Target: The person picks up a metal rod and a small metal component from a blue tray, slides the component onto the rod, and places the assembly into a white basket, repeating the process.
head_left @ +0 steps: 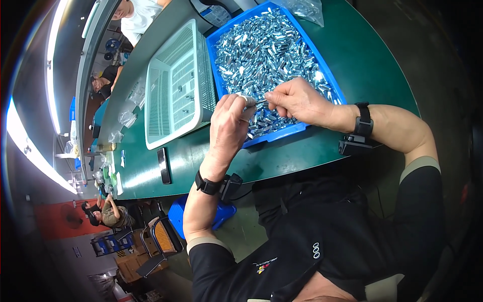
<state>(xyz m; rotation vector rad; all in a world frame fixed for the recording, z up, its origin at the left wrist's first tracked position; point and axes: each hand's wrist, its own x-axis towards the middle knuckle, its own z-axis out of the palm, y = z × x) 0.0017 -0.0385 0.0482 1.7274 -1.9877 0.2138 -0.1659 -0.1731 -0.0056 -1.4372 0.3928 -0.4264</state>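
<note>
Both my hands are over the near end of a blue tray [282, 135] heaped with small shiny metal pieces [264, 48]. My left hand [227, 126] is closed, fingers curled, with something white around or at the fingertips. What it grips is hidden behind the fingers. Close beside it, my right hand [302, 103] is closed in a pinch, thumb against forefinger. Something small and silvery shows by its fingertips, too small to name. To the left of the tray stands a pale green perforated basket [193, 75] with a few small metal pieces on its bottom.
A dark phone [164, 166] lies on the green table [362, 55] near its front edge. Clear plastic bags lie at the far right [307, 10] and left [127, 119]. Beneath the table edge is a blue bin [221, 215]. Other people sit across the table and farther left.
</note>
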